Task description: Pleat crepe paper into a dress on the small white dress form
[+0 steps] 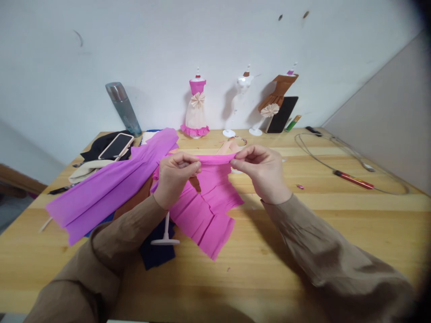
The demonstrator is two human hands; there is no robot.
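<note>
A narrow strip of pink crepe paper point(217, 159) is stretched level between my two hands. My left hand point(178, 176) pinches its left end between thumb and fingertips. At the other end, my right hand point(261, 171) pinches it the same way. Larger pink crepe paper pieces point(208, 220) with jagged edges lie below; I cannot tell whether the strip is joined to them. Left of my left hand spreads a long purple crepe paper sheet point(117, 188). A white stand base point(165, 242) shows under my left wrist, its upper part hidden.
Along the wall stand a dress form in pink and cream point(196, 107), a bare white form point(243, 85) and one in brown point(281, 92). A bottle point(124, 107) and a phone point(116, 146) are at the left. A red-handled tool with a cable point(354, 179) lies right.
</note>
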